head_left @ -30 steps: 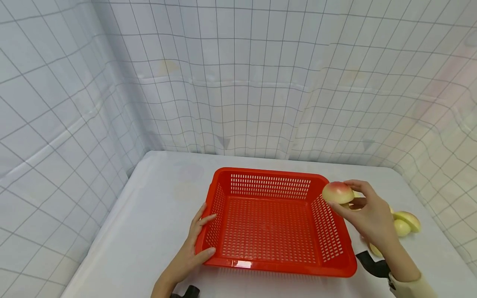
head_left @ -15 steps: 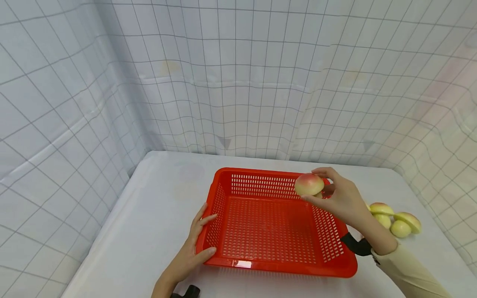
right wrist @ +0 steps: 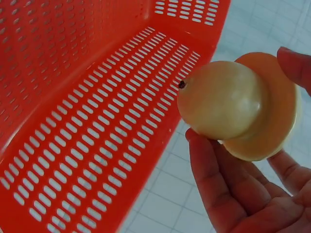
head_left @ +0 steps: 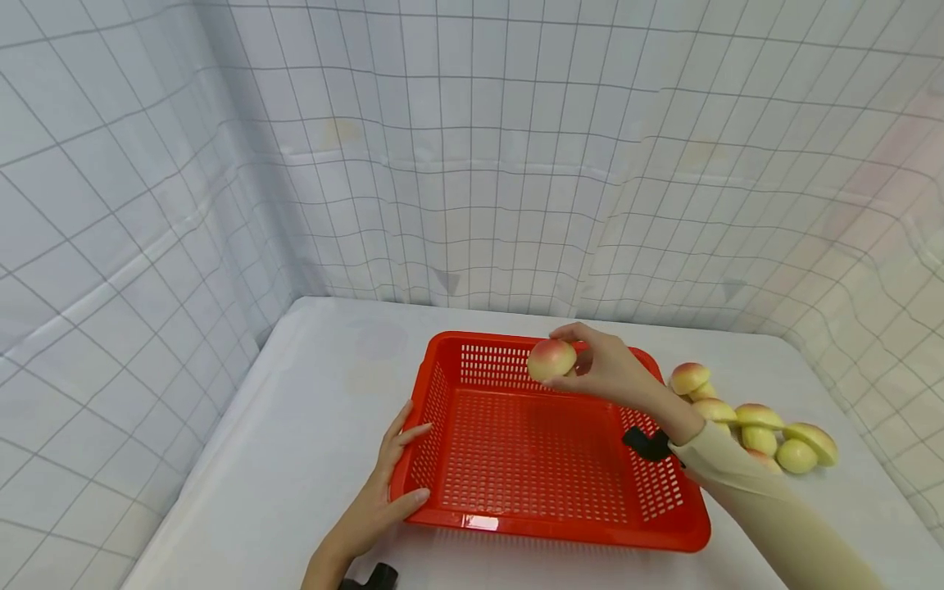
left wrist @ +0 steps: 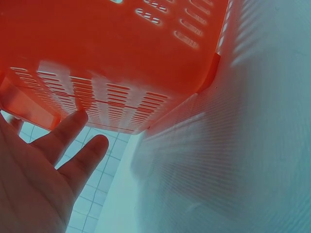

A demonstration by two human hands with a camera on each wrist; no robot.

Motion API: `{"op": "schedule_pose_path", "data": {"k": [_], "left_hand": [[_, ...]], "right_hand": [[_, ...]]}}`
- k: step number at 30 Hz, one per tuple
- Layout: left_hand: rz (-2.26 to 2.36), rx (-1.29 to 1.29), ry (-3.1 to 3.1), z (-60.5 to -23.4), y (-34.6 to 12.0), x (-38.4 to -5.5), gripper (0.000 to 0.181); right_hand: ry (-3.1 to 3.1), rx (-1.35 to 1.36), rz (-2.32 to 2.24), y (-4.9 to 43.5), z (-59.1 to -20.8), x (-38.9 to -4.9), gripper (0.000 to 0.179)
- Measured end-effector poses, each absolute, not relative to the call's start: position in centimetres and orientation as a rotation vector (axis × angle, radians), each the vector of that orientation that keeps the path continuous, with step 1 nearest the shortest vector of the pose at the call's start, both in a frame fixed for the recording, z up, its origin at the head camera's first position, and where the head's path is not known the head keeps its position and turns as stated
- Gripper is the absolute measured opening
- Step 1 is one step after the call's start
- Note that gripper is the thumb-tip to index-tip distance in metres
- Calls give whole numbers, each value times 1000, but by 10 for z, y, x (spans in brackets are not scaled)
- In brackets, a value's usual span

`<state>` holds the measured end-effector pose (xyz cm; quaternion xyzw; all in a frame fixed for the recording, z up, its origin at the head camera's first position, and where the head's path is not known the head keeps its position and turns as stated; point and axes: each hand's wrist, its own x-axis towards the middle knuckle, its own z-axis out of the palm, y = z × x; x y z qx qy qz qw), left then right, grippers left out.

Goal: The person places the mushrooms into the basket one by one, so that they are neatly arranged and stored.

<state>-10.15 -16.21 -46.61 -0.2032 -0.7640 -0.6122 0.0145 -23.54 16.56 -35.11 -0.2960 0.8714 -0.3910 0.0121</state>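
Note:
A red slotted plastic basket [head_left: 457,500] sits on the white table, with nothing lying inside it. My right hand [head_left: 599,370] holds a pink-and-yellow toy mushroom [head_left: 551,359] above the basket's far side. In the right wrist view, fingers [right wrist: 218,189] and thumb pinch the mushroom [right wrist: 233,104] over the basket floor [right wrist: 92,141]. My left hand [head_left: 391,483] rests with straight fingers against the basket's near-left corner. The left wrist view shows those fingers [left wrist: 73,145] beside the basket wall [left wrist: 121,73].
Several more toy mushrooms [head_left: 752,422] lie in a cluster on the table to the right of the basket. Grid-patterned white cloth walls [head_left: 472,164] close in the table at the back and on both sides.
My right hand has carried the mushroom leftward from over the basket's right rim to above its far side. The left hand has stayed at the corner.

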Motion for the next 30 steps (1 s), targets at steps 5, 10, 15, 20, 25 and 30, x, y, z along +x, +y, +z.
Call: {"op": "schedule_pose_path", "data": {"k": [5,10,15,20,25,30], "left_hand": [[-1932,-634,-2373,-467,-162,-101,70],[-1912,-633,-2385,-467,-162,-101,69],[-1919,-632,-2375,-465,-161,-102,69],[-1904,-636,-2377,-464,-161,-102,68],[-1852,-654,-2396,-466,-162,-102,67],[-1838,-659,-2395,-466,-162,-102,67]], "right_hand": [[2655,-1012,-1184,147,-363,-245,54],[2601,-1029,-1164,131,-372,-251,56],[2598,-1003,-1094,117,-381,-256,55],[2606,-1044,-1016,102,-388,-259,57],[2630,-1078,-888,87,-397,-261,58],[2656,-1101,-809,76,-406,-263,57]]}}
